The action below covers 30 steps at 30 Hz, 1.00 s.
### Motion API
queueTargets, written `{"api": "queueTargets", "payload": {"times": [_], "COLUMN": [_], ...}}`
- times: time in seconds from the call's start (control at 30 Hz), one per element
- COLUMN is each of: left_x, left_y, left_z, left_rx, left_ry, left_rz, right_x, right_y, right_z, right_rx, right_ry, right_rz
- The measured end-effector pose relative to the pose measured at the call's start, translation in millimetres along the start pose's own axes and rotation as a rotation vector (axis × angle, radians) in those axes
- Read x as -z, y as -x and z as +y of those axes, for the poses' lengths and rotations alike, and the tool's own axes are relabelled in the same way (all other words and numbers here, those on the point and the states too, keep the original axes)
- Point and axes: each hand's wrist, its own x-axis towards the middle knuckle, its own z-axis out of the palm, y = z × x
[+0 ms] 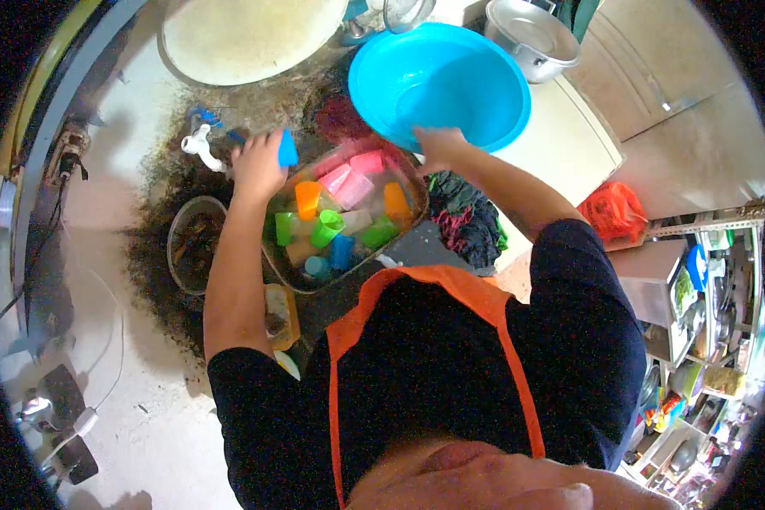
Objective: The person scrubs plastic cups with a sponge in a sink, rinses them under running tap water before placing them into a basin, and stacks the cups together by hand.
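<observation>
Near the white tap (200, 146), the left hand (259, 163) is closed on a small blue item (288, 150). The right hand (442, 147), well apart, is at the rim of the blue basin (438, 41); grip not determinable. Coloured cups (327, 228) lie in the tub (282, 278).

At the upper edge, a large, pale round panel (251, 38). Mounted on the dark-blotched wall (153, 348), a white tap (199, 146) with blue parts (204, 116) beside it. Below the tap, a round container (173, 251) with dark, unclear contents. Farther left, a wall socket (70, 153) with a black plug in it, and lower down a thin white cable (121, 331). At the upper right, a silver metal pot (525, 61) on the cream surface (565, 115), near pale cupboard doors (642, 72). Below these, a bright red bag (612, 212) and crowded shelves (697, 223).
</observation>
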Motion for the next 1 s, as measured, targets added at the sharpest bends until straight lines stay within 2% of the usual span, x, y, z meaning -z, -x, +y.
{"api": "queueTargets", "payload": {"times": [0.13, 0.2, 0.27, 0.33, 0.4, 0.43, 0.53, 0.6, 0.67, 0.7, 0.83, 0.9, 0.93, 1.0], "left_x": [-22.4, -28.4, -38.6, -44.0, -51.2, -57.5, -71.7, -80.0, -87.8, -84.6, -72.0, -71.8, -72.2, -78.9], "left_y": [48.1, 68.8, 86.3, 101.6, 114.2, 117.3, 128.3, 135.4, 142.0, 144.0, 163.1, 170.8, 173.5, 180.6], "left_z": [-14.9, -16.1, -21.9, -20.1, -17.2, -16.6, -5.9, 5.7, 17.3, 22.5, 33.8, 29.8, 27.8, 24.0], "left_rx": [0.16, 0.197, 0.188, 0.212, 0.241, 0.253, 0.291, 0.312, 0.221, 0.266, 0.271, 0.281, 0.278, 0.283], "left_ry": [0.146, 0.146, 0.209, 0.258, 0.313, 0.369, 0.453, 0.479, 0.442, 0.493, 0.412, 0.413, 0.414, 0.41], "left_rz": [-0.101, -0.107, -0.069, -0.02, 0.031, 0.008, -0.04, -0.07, 0.061, -0.049, -0.047, -0.071, -0.096, -0.096], "right_x": [-15.4, -12.4, 5.4, 37.3, 65.3, 73.7, 102.1, 117.1, 125.9, 130.2, 141.7, 146.7, 148.3, 148.4], "right_y": [23.7, 31.7, 39.6, 60.3, 76.4, 82.8, 89.3, 91.5, 90.7, 84.7, 84.9, 87.6, 88.9, 93.0], "right_z": [21.7, 35.0, 44.6, 46.4, 46.1, 48.7, 32.8, 15.4, -3.4, -13.7, -60.2, -86.7, -97.7, -111.8], "right_rx": [-0.099, 0.048, 0.035, 0.139, 0.368, 0.519, 0.601, 0.638, 0.699, 0.686, 0.608, 0.599, 0.603, 0.56], "right_ry": [-0.008, 0.119, 0.224, 0.326, 0.616, 0.657, 0.844, 0.833, 0.933, 0.88, 0.94, 1.127, 1.13, 1.211], "right_rz": [-0.022, 0.078, 0.098, 0.159, 0.189, 0.334, 0.208, 0.186, 0.177, 0.12, 0.086, -0.115, -0.112, -0.281]}}
